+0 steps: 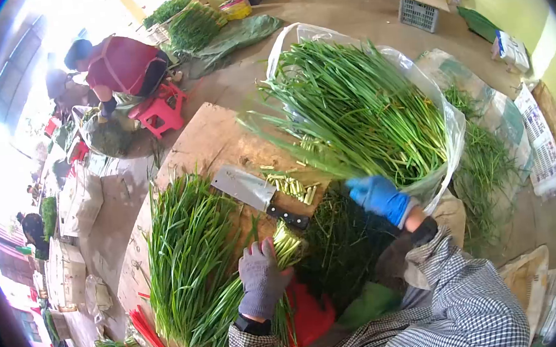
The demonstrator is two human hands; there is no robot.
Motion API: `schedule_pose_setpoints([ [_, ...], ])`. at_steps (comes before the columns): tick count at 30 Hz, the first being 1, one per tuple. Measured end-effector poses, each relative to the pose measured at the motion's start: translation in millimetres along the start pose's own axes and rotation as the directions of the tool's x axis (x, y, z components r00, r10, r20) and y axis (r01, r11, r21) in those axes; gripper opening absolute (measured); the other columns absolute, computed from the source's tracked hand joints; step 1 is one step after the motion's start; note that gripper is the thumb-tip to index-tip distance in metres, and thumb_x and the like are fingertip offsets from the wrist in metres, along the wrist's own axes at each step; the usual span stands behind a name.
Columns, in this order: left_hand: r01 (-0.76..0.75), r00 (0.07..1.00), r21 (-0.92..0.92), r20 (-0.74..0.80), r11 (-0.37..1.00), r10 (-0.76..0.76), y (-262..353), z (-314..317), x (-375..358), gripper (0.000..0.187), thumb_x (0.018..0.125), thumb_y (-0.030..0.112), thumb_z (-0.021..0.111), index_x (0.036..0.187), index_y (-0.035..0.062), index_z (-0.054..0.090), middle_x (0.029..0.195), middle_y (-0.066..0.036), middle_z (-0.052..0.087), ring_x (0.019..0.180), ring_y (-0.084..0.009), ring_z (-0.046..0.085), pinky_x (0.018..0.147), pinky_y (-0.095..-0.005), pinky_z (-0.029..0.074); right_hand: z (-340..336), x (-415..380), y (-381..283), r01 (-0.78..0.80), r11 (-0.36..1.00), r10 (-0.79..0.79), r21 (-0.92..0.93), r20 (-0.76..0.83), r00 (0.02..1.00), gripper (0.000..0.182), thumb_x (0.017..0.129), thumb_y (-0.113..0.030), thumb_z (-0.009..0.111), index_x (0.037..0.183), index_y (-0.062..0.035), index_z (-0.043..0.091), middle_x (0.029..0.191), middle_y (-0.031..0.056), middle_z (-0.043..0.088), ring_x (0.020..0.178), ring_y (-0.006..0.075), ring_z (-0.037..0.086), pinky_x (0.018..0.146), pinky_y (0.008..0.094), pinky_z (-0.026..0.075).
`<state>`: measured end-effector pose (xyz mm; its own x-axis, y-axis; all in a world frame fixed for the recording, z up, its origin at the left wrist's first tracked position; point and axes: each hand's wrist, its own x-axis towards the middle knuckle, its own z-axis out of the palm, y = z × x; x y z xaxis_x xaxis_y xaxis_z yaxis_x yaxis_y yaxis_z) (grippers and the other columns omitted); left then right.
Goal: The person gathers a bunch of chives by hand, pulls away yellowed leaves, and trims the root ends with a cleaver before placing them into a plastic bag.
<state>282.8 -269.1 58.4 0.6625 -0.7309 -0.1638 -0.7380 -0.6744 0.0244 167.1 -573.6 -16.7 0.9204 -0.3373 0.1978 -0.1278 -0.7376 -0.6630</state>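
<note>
My left hand [261, 282], in a grey glove, is closed round a bunch of garlic chives [227, 308] near its pale, trimmed ends. My right hand [379, 199], in a blue glove, is beside the bagged chives; a motion-blurred bunch of chives [320, 160] trails from its fingers, which look closed. A cleaver [246, 187] lies flat on the wooden board [205, 137], its black handle towards me. Short cut stem ends [291, 187] sit next to the blade. More chives [186, 254] cover the board's left side.
A clear plastic bag [455, 138] holds a large heap of chives [378, 105]. Dark green scraps [343, 240] lie below the board's edge. Red ties [160, 339] are at the lower left. Further off, a person [120, 65] bends beside a pink stool [161, 111]. A grey crate [418, 14] stands at the back.
</note>
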Motion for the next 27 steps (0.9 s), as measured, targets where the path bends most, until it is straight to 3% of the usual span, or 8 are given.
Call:
schedule_pose_setpoints([
  [3,-0.012,1.000,0.003,0.000,1.000,0.012,-2.5,4.0,0.7,0.083,0.062,0.040,0.080,0.127,0.0018,0.045,0.113,-0.015,0.054,0.108,-0.0328,0.052,0.088,-0.0434,0.046,-56.6,16.2,1.8,-0.192,0.973,0.197,0.128,-0.028,0.980,0.039,0.090,-0.032,0.059,0.122,-0.0111,0.062,0.086,0.0205,0.067,0.076,0.0372,0.066,0.067,0.0421,0.052],
  [7,-0.009,1.000,0.032,-0.028,0.999,0.010,-0.7,4.9,0.9,0.082,0.062,0.039,0.080,0.126,0.0015,0.046,0.112,-0.016,0.054,0.106,-0.0329,0.053,0.086,-0.0437,0.046,-70.6,10.0,56.0,-0.281,0.949,0.272,-0.143,-0.078,0.959,0.040,0.092,-0.033,0.061,0.122,-0.0066,0.061,0.100,0.0177,0.069,0.084,0.0320,0.068,0.076,0.0361,0.053],
  [11,0.013,1.000,0.047,-0.027,0.999,-0.012,1.8,1.2,0.4,0.081,0.065,0.040,0.080,0.128,0.0037,0.046,0.113,-0.015,0.056,0.105,-0.0319,0.055,0.085,-0.0436,0.046,-64.1,3.7,31.4,-0.069,0.996,0.062,-0.050,-0.146,0.987,0.048,0.091,-0.034,0.062,0.130,-0.0082,0.056,0.090,0.0189,0.068,0.076,0.0345,0.066,0.067,0.0395,0.052],
  [14,-0.025,0.999,0.016,-0.045,1.000,0.026,0.2,-1.7,-2.3,0.076,0.065,0.038,0.079,0.126,0.0052,0.047,0.109,-0.014,0.056,0.100,-0.0313,0.055,0.083,-0.0435,0.046,-55.1,-2.6,-33.7,-0.104,0.977,0.129,0.184,-0.130,0.983,0.035,0.090,-0.027,0.065,0.117,-0.0043,0.065,0.088,0.0155,0.069,0.073,0.0226,0.068,0.067,0.0317,0.052],
  [16,-0.028,0.997,0.013,-0.071,1.000,0.029,-0.5,-0.7,-5.8,0.076,0.065,0.038,0.080,0.125,0.0054,0.047,0.109,-0.014,0.056,0.100,-0.0313,0.055,0.083,-0.0434,0.046,-10.7,-20.1,-38.0,-0.029,0.830,0.023,0.558,0.018,1.000,0.038,0.086,-0.025,0.072,0.115,-0.0021,0.065,0.084,0.0110,0.070,0.074,0.0149,0.066,0.068,0.0298,0.052],
  [19,-0.074,0.987,0.005,-0.141,0.997,0.074,3.8,-5.5,-15.9,0.076,0.064,0.037,0.080,0.125,0.0058,0.047,0.109,-0.014,0.056,0.100,-0.0314,0.055,0.082,-0.0435,0.046,27.2,-54.8,-87.3,-0.195,0.813,0.030,0.549,0.296,0.955,0.061,0.078,-0.013,0.080,0.132,-0.0012,0.054,0.098,0.0061,0.068,0.088,0.0091,0.063,0.080,0.0259,0.053],
  [21,-0.102,0.979,0.008,-0.176,0.995,0.102,6.6,-5.0,-29.2,0.077,0.063,0.037,0.080,0.125,0.0060,0.047,0.108,-0.014,0.056,0.100,-0.0314,0.055,0.081,-0.0436,0.046,68.0,-71.1,-102.3,-0.442,0.440,0.063,0.781,0.465,0.883,0.085,0.071,-0.028,0.086,0.141,-0.0015,0.045,0.108,0.0058,0.066,0.090,0.0096,0.061,0.085,0.0278,0.051],
  [27,-0.098,0.989,-0.032,-0.116,0.995,0.093,26.4,-5.0,-64.8,0.096,0.065,0.044,0.080,0.140,0.0029,0.036,0.118,-0.018,0.053,0.106,-0.0345,0.051,0.089,-0.0456,0.044,79.2,-60.7,-161.8,-0.103,0.518,-0.006,0.849,0.125,0.992,0.082,0.071,-0.027,0.087,0.139,-0.0025,0.047,0.111,0.0056,0.066,0.096,0.0108,0.060,0.089,0.0291,0.050],
])
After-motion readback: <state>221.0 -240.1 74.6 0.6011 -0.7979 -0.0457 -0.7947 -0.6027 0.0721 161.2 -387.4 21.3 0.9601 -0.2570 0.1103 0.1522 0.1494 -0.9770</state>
